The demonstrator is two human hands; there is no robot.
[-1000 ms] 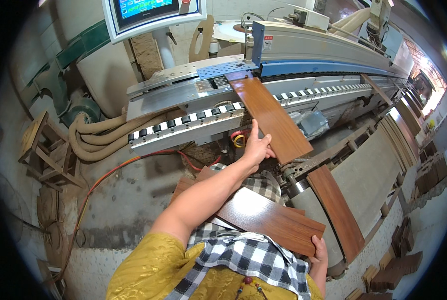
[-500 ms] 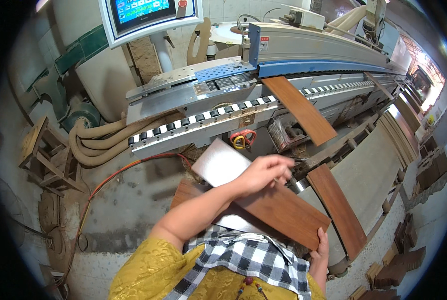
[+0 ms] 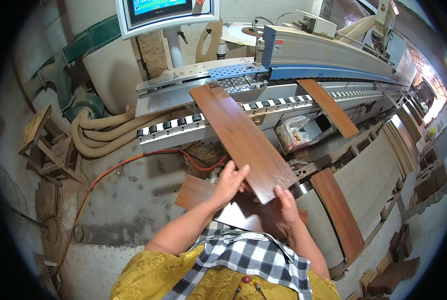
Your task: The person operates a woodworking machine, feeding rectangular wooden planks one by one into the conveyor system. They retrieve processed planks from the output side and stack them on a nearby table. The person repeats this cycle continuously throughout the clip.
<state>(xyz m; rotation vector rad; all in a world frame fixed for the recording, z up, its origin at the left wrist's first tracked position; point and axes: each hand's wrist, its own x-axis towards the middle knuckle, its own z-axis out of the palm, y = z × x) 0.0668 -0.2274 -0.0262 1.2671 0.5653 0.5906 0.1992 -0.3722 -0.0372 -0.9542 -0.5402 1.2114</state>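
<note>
Both my hands hold a long brown wooden board [image 3: 241,137], which tilts away from me. Its far end lies over the metal feed table and roller track [image 3: 181,122] of a long machine. My left hand [image 3: 231,181] grips the board's left edge near the close end, thumb on top. At the close right corner my right hand [image 3: 285,207] has its thumb on the face; its other fingers are mostly hidden. More boards lie below my hands, one brown [image 3: 196,192] and one with a shiny pale face [image 3: 246,212].
Another brown board [image 3: 329,108] sticks out of the machine [image 3: 333,50] further right. One more board [image 3: 337,217] rests across a belt conveyor [image 3: 368,175]. A wire basket [image 3: 296,135] hangs beneath the track. A screen [image 3: 163,10], wooden stool [image 3: 46,142], hoses [image 3: 101,130] and red cable [image 3: 106,177] stand left.
The board I hold has swung from across my lap to the feed table. My left hand has moved onto its left edge. The board in the machine has moved slightly right.
</note>
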